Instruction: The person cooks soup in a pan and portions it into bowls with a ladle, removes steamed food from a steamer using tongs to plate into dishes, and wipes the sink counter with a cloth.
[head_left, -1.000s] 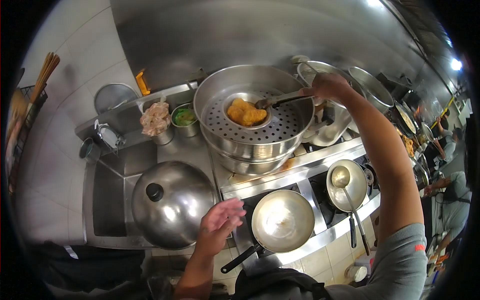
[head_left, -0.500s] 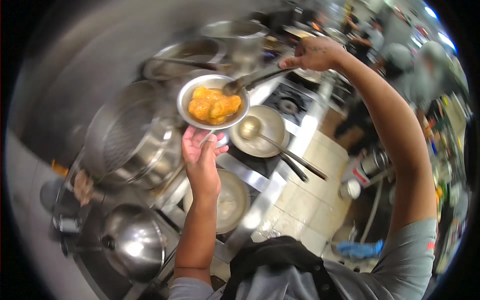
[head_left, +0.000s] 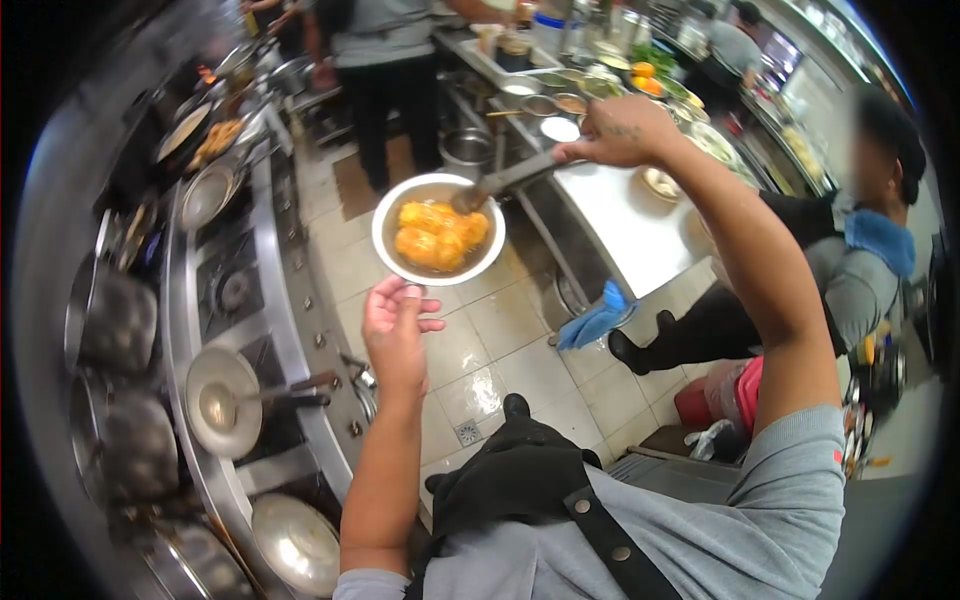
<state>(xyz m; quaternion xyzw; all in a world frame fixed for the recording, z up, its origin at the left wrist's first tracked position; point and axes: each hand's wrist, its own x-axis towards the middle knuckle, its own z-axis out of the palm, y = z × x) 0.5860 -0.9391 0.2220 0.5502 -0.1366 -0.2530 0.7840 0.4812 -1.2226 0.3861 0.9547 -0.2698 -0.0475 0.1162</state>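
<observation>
Clamping its grip on the tongs (head_left: 515,176), the right hand (head_left: 628,132) holds a metal bowl (head_left: 381,236) of orange food (head_left: 440,237) above the floor (head_left: 512,352), the left hand (head_left: 397,338), fingers apart, just under the near rim, while a pan (head_left: 212,368) containing a ladle (head_left: 217,409) sits on the stove (head_left: 285,330).

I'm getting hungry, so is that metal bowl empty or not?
Not empty: pieces of orange-yellow food show inside the metal bowl, whose open top faces the camera.
</observation>
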